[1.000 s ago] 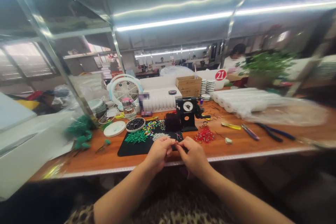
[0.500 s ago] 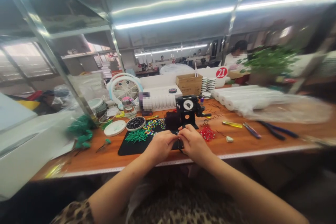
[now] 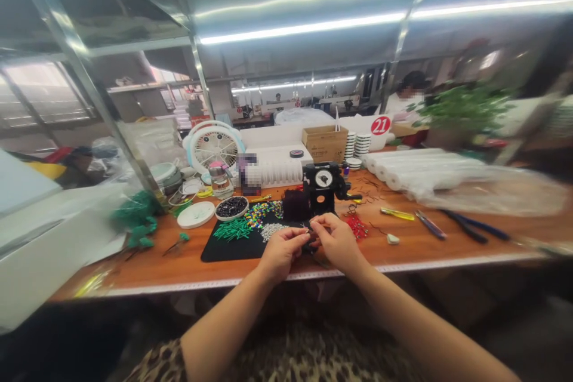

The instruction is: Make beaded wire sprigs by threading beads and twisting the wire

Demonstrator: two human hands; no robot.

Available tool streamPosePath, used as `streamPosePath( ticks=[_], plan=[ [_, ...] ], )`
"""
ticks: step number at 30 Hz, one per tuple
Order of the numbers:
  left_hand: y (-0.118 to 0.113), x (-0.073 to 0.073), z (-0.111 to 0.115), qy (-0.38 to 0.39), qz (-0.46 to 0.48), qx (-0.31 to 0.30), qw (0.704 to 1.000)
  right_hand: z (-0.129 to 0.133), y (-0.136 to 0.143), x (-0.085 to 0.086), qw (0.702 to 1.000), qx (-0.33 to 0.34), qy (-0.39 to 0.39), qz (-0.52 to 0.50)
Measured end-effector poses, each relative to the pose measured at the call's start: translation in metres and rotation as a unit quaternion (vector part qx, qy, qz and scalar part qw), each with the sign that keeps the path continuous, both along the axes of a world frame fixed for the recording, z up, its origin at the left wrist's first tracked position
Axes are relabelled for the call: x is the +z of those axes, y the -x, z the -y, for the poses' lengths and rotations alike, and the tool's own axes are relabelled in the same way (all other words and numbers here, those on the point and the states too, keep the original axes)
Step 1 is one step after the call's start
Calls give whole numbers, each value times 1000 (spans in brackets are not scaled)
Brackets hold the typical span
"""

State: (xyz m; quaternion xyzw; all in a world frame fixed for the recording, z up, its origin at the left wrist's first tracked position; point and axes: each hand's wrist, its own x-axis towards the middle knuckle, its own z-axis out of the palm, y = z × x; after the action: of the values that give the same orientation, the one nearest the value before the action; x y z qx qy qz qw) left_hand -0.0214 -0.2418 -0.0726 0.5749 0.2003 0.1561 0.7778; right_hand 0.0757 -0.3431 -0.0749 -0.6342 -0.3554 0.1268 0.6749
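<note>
My left hand (image 3: 283, 252) and my right hand (image 3: 336, 243) meet over the right part of a black mat (image 3: 224, 252), fingertips pinched close together. Something small, with dark strands near it, is between them, too fine to make out. Left of my hands lie green stick-like pieces (image 3: 233, 229), pale silvery beads (image 3: 271, 231) and mixed coloured beads (image 3: 258, 213). A white dish holds black beads (image 3: 231, 207). Just beyond my fingers stand a dark thread-like bundle (image 3: 294, 205) and a black hand-cranked device (image 3: 323, 179) with a round dial. Red pieces (image 3: 357, 227) lie beside my right hand.
On the right are a yellow-handled tool (image 3: 397, 214), a pen-like tool (image 3: 430, 224), pliers (image 3: 470, 228) and white rolls (image 3: 403, 170) in plastic. A fan (image 3: 215, 150), a jar (image 3: 221, 180) and a cardboard box (image 3: 324, 144) stand behind. Another person (image 3: 405, 98) sits farther back.
My hands have shifted slightly and opened out a little at the fingers, staying pinched together. The silvery beads beside my left hand now show more. The view has moved slightly.
</note>
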Motion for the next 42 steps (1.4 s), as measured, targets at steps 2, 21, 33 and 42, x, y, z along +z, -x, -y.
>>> streamPosePath(
  ticks=[2,21,33,42],
  plan=[
    [0,-1,0,18,6,0,1000,0,1,0,1000,-2,-1,-2],
    [1,-2,-2,28,18,-43,999,15,-21,20,976,200,-3,-90],
    [3,4,-2,1,-10,-57,998,18,-20,37,938,144,118,293],
    [4,2,-6,2,-8,-102,995,15,-25,19,969,222,103,-20]
  ],
)
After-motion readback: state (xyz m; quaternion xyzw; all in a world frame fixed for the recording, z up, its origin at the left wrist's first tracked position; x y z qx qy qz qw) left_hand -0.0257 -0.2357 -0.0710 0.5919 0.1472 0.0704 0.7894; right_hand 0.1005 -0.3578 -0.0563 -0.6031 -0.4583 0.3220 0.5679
